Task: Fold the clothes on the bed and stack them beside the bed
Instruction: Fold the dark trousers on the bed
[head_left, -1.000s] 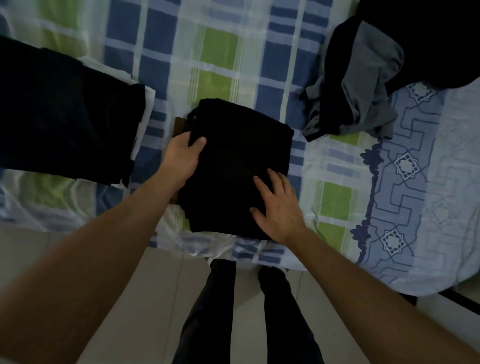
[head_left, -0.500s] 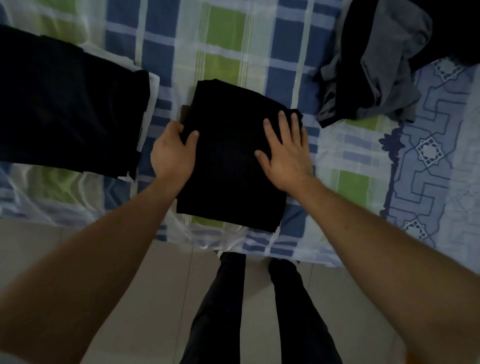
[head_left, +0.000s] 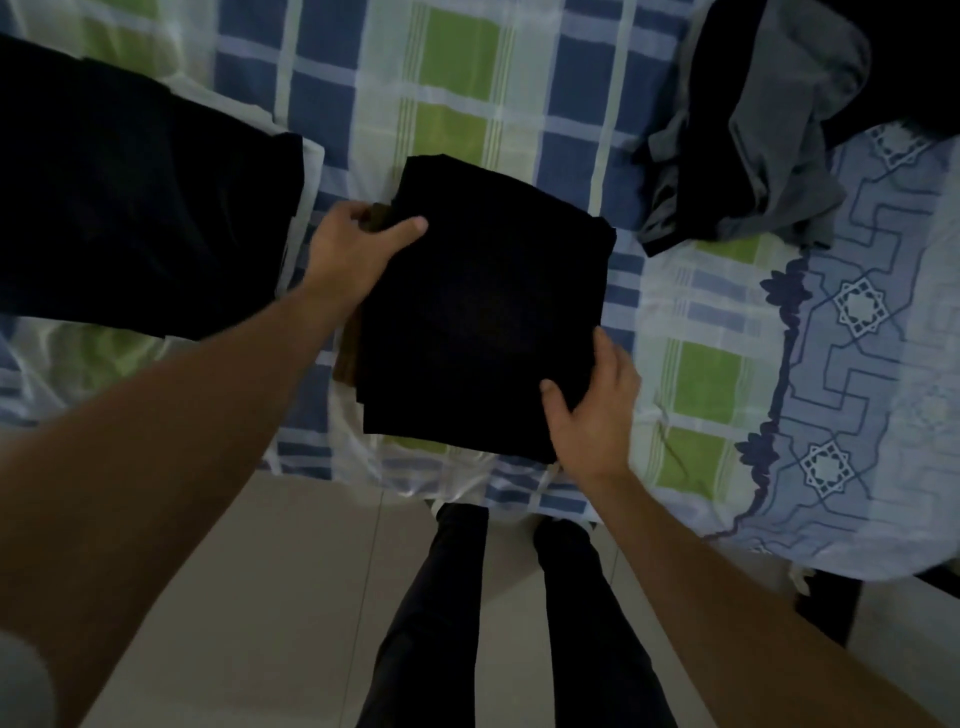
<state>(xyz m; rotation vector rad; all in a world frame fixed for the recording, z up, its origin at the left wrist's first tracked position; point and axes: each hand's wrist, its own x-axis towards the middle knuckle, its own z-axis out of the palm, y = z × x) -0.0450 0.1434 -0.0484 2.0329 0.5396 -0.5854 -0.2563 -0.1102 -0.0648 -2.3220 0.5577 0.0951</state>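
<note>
A folded black garment (head_left: 483, 312) lies at the centre of the checked bedsheet (head_left: 457, 78). The left hand (head_left: 358, 249) grips its ten o'clock corner; the right hand (head_left: 597, 410) grips its four o'clock corner. Unfolded grey and black clothes (head_left: 769, 135) sit at two o'clock.

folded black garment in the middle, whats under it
A brown edge pokes out beneath the folded black garment by the left hand; what it is stays covered. Elsewhere only the checked bedsheet shows around it.
</note>
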